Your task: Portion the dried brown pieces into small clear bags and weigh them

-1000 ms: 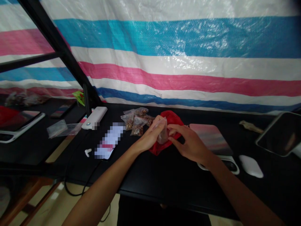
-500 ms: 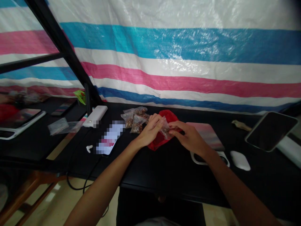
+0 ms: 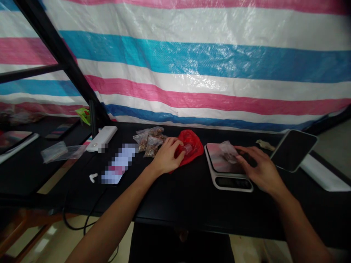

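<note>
My left hand [image 3: 168, 155] is closed at the left side of a red plastic bag [image 3: 193, 140], its fingers round a small clear piece [image 3: 187, 148] that looks like a scoop or cup. Over the kitchen scale [image 3: 215, 166], my right hand [image 3: 257, 166] pinches a small clear zip bag [image 3: 228, 151] with some brown contents. That bag is above or on the scale's plate; which one I cannot tell. Several filled zip bags [image 3: 151, 146] lie just left of my left hand.
A lit phone [image 3: 120, 162], a white earbud [image 3: 93, 178] and a white power bank [image 3: 102, 138] lie to the left. Flat clear bags [image 3: 55, 152] are further left. At the right, a dark-screened phone [image 3: 294, 150] leans over a white object [image 3: 323, 173].
My right hand has moved right, carrying the zip bag from the red bag to the scale. My left hand has let go of the zip bag and now holds the clear piece. The view has shifted right.
</note>
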`<state>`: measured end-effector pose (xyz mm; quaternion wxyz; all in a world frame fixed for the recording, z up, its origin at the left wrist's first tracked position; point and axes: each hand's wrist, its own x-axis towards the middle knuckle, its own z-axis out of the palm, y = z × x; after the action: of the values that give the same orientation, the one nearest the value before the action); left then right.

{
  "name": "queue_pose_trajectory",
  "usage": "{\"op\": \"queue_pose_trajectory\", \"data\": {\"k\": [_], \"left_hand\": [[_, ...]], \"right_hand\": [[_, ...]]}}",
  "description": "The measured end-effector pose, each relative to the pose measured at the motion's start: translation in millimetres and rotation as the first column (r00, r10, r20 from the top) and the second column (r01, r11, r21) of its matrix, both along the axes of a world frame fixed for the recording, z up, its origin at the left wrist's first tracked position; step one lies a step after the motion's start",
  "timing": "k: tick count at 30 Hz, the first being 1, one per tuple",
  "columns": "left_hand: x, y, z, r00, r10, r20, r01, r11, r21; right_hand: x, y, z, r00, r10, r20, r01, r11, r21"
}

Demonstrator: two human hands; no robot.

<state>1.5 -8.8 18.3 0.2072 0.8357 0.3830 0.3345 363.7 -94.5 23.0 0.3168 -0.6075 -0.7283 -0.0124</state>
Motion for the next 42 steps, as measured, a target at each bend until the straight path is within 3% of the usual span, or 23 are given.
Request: {"op": "queue_pose_trajectory", "data": {"k": [5, 12, 18, 22, 29, 33, 37, 42], "left_hand": [[2.2, -2.1, 2.6, 1.000, -0.019, 0.013, 0.019, 0.999, -0.030], [-6.7, 7.7, 2.6, 0.984, 0.080, 0.159, -0.085, 0.996, 0.030], [-3.5, 2.8, -4.3, 0.995, -0.045, 0.089, 0.043, 0.999, 0.026], [-2.1, -1.1, -6.9, 0.993, -0.050, 0.103, 0.044, 0.997, 0.057], [-5.4, 1.8, -8.8, 0.973, -0.030, 0.229, -0.004, 0.989, 0.145], [-3.2, 0.3, -9.7, 0.973, -0.039, 0.229, 0.003, 0.988, 0.152], [-1.7, -0.4, -10.5, 0.974, -0.029, 0.223, -0.007, 0.988, 0.156], [-2.1, -0.6, -6.8, 0.976, -0.005, 0.217, -0.034, 0.984, 0.176]], "right_hand": [[-3.5, -7.7, -7.3, 0.989, -0.118, -0.084, 0.129, 0.982, 0.139], [-1.9, -10.5, -10.8, 0.980, -0.125, -0.157, 0.149, 0.977, 0.155], [-3.3, -9.3, -11.4, 0.977, -0.110, -0.181, 0.136, 0.981, 0.138], [-1.0, -10.9, -10.9, 0.974, -0.121, -0.190, 0.148, 0.980, 0.135], [-10.0, -7.8, -4.7, 0.991, -0.112, -0.070, 0.120, 0.985, 0.122], [-27.3, 6.3, 1.8, 0.977, -0.167, 0.134, 0.161, 0.985, 0.058], [-38.5, 19.6, 0.7, 0.968, -0.052, 0.247, 0.062, 0.997, -0.034], [-64.9, 25.4, 9.4, 0.987, 0.117, 0.113, -0.111, 0.992, -0.058]]}}
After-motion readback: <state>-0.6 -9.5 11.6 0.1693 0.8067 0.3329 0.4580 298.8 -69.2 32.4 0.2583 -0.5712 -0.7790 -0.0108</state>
